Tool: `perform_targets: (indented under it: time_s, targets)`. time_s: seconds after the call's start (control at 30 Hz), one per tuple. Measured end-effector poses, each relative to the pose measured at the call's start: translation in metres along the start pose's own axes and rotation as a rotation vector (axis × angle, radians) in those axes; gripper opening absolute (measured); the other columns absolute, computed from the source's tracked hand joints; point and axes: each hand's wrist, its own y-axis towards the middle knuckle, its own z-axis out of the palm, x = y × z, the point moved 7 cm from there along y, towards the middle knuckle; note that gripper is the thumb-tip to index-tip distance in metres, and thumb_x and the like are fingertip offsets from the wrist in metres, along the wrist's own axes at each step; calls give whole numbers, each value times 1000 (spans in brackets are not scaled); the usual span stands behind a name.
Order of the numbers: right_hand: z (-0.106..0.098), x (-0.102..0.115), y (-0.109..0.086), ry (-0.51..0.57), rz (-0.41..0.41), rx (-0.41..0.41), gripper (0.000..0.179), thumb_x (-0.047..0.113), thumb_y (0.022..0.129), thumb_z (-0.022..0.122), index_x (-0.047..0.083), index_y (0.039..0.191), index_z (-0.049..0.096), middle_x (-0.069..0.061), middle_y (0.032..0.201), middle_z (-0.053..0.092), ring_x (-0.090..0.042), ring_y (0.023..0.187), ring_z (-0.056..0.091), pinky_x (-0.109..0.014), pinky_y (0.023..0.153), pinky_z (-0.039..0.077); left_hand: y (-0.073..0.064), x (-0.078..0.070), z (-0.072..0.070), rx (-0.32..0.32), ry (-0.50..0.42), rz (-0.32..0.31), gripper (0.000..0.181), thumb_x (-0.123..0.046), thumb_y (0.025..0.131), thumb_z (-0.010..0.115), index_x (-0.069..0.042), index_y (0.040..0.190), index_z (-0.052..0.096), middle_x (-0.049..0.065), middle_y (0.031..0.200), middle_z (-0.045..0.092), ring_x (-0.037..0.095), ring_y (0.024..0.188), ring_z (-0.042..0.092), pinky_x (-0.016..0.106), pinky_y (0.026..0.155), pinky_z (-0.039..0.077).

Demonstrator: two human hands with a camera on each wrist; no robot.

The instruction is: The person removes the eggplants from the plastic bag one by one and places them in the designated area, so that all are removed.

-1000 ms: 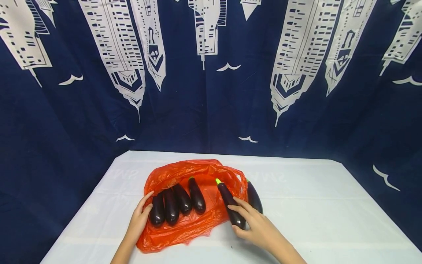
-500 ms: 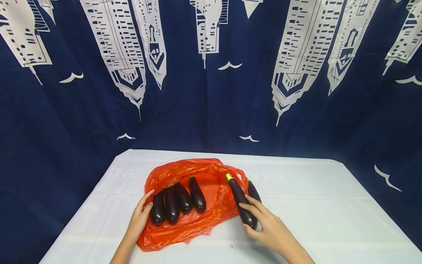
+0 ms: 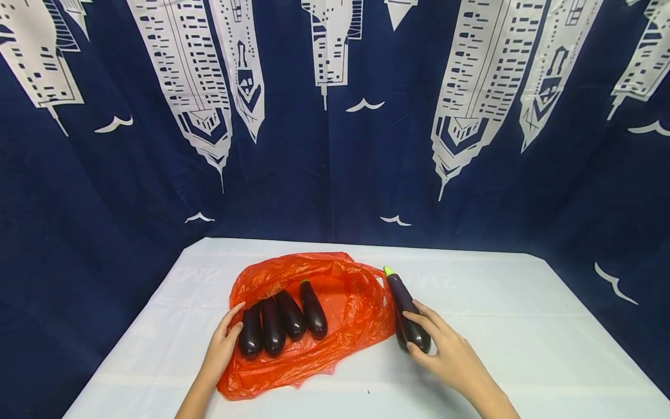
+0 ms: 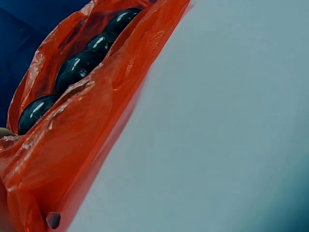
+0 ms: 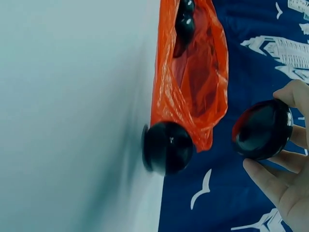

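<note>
A red plastic bag (image 3: 356,331) lies spread on the table with its mouth turned up. Several dark purple eggplants (image 3: 273,329) rest side by side inside it. At the bag's left edge, my left hand (image 3: 220,349) holds the rim between thumb and fingers. My right hand (image 3: 445,349) grips another eggplant (image 3: 405,308) near its rounded end, its green stem tip pointing away. The right wrist view shows that eggplant (image 5: 263,130) held up off the table. A further eggplant (image 5: 166,147) lies on the table beside the bag, mostly hidden behind the held one in the head view.
The white-covered table (image 3: 523,349) extends to the right of the bag and in front of it. Behind it hangs a dark blue cloth (image 3: 335,174) printed with white buildings and birds. A small dark speck (image 3: 369,391) sits near the front.
My right hand has carried its eggplant rightward, from over the bag's right edge to above the eggplant lying outside. The left hand and the bag have stayed in place.
</note>
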Motion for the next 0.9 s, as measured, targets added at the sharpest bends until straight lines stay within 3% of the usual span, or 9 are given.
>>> perform_targets:
  time_s: [0.47,0.7,0.9]
  targets:
    - [8,-39,3,-17,120,75,45,28,79,65,22,123,54,-6,138,44,-42,105,56,-58,70,48,0,-1,0,4,-5,8,42,-16,96,40,-12,138,36,17,144,32,32,132,26,59,108,18]
    - [14,-52,7,-22,125,76,44,26,79,65,19,121,56,-8,137,45,-45,107,54,-60,74,46,0,-3,-1,-3,-1,15,42,-16,96,40,-11,137,36,17,144,32,32,132,27,59,107,19]
    - [22,-59,11,-30,142,123,46,26,78,64,17,122,56,-10,138,44,-46,109,52,-62,77,45,-1,-2,-1,-2,2,5,42,-16,96,40,-11,138,36,18,145,31,33,132,26,59,107,19]
